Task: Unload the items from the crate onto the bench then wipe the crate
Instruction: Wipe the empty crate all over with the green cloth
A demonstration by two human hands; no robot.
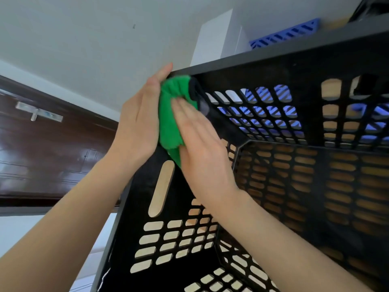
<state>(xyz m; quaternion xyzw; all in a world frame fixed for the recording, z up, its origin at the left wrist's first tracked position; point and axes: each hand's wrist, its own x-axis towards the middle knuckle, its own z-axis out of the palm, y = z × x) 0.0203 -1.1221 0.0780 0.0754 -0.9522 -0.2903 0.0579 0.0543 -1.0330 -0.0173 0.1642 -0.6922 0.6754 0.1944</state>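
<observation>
Presently, the right hand (202, 148) lies flat, fingers straight and together, pressing a green cloth (170, 114) against the inside of a corner of the black crate (315, 60). The left hand (139, 123), likewise flat and straight-fingered, backs the same cloth from outside that corner, just below the rim. The crate stands on a wooden bench (162, 186) seen through its slots, with a blue slatted basket (284, 35) and a white box (214, 39) beyond its far wall.
</observation>
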